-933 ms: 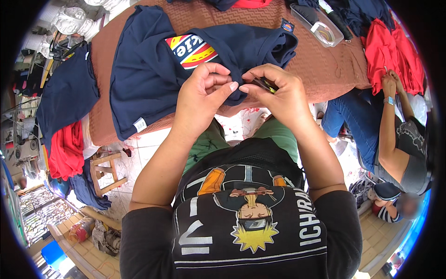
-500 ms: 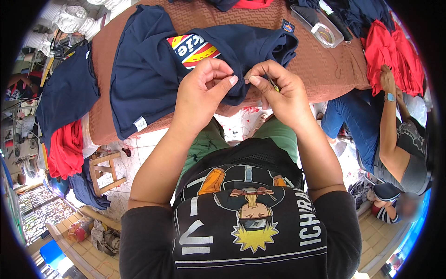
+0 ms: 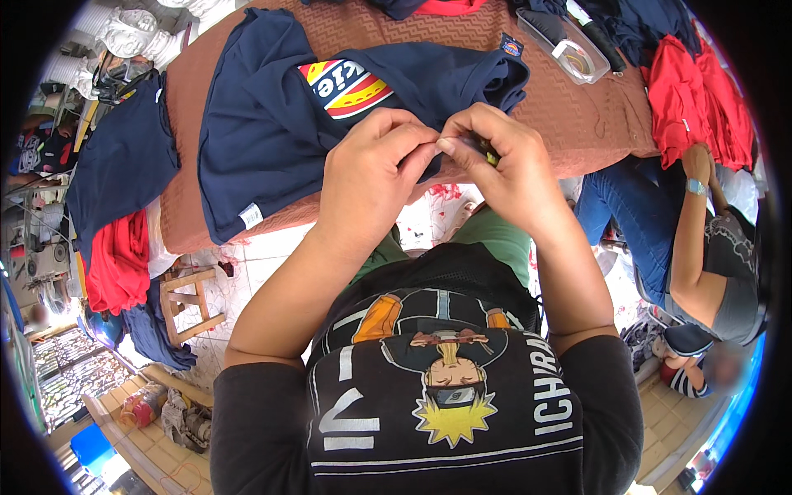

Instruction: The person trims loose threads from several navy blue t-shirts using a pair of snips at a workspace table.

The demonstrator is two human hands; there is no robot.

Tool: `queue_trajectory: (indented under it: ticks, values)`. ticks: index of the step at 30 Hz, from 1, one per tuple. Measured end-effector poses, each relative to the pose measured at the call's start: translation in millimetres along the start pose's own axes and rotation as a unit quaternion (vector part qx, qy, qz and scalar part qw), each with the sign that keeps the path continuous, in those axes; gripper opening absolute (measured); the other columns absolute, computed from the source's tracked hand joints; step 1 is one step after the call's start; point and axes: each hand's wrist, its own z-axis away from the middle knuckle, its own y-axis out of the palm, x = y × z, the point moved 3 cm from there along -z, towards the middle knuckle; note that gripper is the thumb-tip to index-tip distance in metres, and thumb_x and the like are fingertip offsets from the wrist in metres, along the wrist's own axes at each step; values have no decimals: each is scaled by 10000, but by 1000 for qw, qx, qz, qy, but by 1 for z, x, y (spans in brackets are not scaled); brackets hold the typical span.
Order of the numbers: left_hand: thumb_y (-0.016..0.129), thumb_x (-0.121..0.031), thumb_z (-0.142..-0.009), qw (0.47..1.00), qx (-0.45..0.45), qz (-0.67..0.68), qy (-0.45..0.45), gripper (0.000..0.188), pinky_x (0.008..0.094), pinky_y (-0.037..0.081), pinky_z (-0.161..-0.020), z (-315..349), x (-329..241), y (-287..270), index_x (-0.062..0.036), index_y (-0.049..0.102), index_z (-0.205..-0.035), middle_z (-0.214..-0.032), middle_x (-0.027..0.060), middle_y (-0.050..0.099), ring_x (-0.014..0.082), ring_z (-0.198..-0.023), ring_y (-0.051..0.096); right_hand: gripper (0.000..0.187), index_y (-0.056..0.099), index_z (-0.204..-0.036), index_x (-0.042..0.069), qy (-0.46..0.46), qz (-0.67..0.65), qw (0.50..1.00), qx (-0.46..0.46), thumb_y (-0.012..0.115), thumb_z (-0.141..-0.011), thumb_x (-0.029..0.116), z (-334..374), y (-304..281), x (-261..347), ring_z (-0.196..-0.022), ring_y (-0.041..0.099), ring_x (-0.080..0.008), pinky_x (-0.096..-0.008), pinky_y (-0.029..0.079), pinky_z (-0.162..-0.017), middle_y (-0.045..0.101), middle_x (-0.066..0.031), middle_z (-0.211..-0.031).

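Observation:
A navy blue shirt (image 3: 256,124) with a colourful printed patch (image 3: 345,87) is spread over the table, partly folded and bunched near me. Over its near edge, my left hand (image 3: 375,161) is closed in a pinch, thumb against fingertips. My right hand (image 3: 503,161) meets it fingertip to fingertip, also pinching. What is between the fingertips is too small or hidden to make out. Tucked in the right palm is a small dark-and-yellow object (image 3: 490,157), mostly covered by the fingers. A white tag (image 3: 251,217) shows at the shirt's lower left corner.
Brown textured cloth (image 3: 569,124) covers the table. A clear plastic box (image 3: 569,54) with a tape roll stands far right, beside a dark cylinder (image 3: 606,45). At right, another person's hands (image 3: 697,165) hold red cloth (image 3: 681,99). A wooden stool (image 3: 190,305) stands lower left.
My hands have come together, the left moving right until its fingertips meet the right's. The shirt has shifted slightly right. The other person's hands have moved a little down and right.

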Motion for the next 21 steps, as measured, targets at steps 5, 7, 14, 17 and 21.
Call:
queue_trajectory:
  ticks: [5,7,14,17,21]
  values:
    - [715,-103,-837,969,28,164,-183,126,257,511,-664,1,14,-2,-14,710,-926,-805,78,713,137,-710,662,242,600,-1012,40,28,34,998,-40,706,-808,114,4,-12,-2,-835,654,-313,-377,523,-714,630,-127,-956]
    - [705,-108,-856,964,37,181,-194,139,241,505,-674,1,19,-3,-10,713,-954,-812,77,721,100,-725,654,243,603,-1016,49,11,53,998,-33,704,-809,125,5,-15,0,-836,655,-312,-389,524,-709,624,-115,-968]
    - [694,-110,-874,953,42,220,-204,133,228,500,-673,2,15,-4,-7,719,-955,-836,64,726,65,-739,642,204,601,-976,59,-10,97,995,25,693,-807,126,5,-10,7,-810,644,-315,-413,513,-670,611,-82,-954]
    - [702,-97,-846,936,48,256,-238,99,269,498,-726,3,10,-4,-22,726,-905,-803,51,707,106,-746,639,191,602,-962,59,-15,104,994,32,689,-808,129,4,-6,8,-806,643,-318,-418,511,-663,613,-82,-945]
    - [739,-201,-762,953,151,191,183,199,351,441,-807,-13,-12,-44,-61,664,-641,-755,36,659,227,-784,583,206,611,-975,52,-48,149,988,3,703,-801,112,3,-16,8,-798,647,-309,-395,516,-660,614,-97,-923]
